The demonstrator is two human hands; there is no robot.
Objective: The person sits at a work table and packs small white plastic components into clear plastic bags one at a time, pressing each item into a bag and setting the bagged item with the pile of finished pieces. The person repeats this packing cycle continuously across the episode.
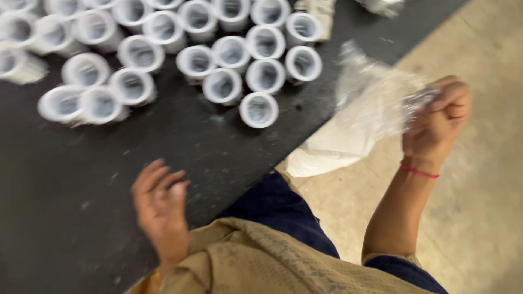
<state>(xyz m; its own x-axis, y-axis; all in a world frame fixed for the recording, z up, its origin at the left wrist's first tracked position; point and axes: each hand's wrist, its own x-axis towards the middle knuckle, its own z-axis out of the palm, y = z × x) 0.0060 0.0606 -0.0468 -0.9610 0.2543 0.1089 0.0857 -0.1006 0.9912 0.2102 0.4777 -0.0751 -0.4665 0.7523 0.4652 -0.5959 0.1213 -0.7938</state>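
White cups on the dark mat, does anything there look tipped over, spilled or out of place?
Nothing looks spilled. The white cups stand upright in loose clusters on the dark mat. One cup sits slightly apart at the front. The picture is blurred, so small damage cannot be judged.

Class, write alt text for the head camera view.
A person's right hand grips a clear plastic bag beside a black mat crowded with upright white tubes. Their open left hand hovers over the mat.
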